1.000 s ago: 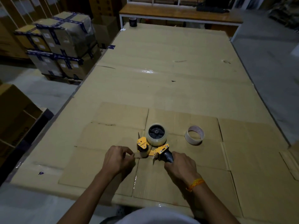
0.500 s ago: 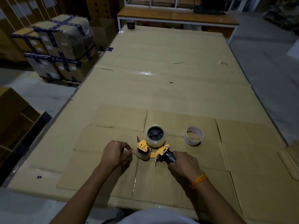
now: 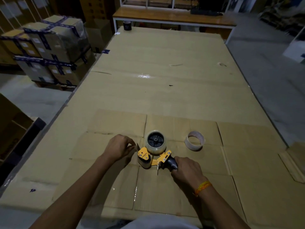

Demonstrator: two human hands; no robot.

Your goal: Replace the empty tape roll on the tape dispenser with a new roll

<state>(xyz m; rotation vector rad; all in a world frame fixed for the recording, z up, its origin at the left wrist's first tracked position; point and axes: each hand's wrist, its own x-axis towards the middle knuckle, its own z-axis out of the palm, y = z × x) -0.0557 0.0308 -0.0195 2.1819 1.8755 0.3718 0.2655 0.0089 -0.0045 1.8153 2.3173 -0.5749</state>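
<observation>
A yellow tape dispenser lies on its side on the flattened cardboard. A clear tape roll sits on its black hub. My right hand grips the dispenser's dark handle. My left hand is at the dispenser's front end by the blade, fingers pinched together, apparently on the tape's end; the tape itself is too thin to make out. The empty cardboard core stands apart to the right of the dispenser.
The long table is covered in brown cardboard. A dark tape roll stands at its far left corner. Taped boxes are stacked on the floor at left. A wooden bench stands behind.
My left hand has shifted slightly up and left along the dispenser's front, fingers pinched by the blade. My right hand keeps its grip on the handle. The head has leaned a little closer.
</observation>
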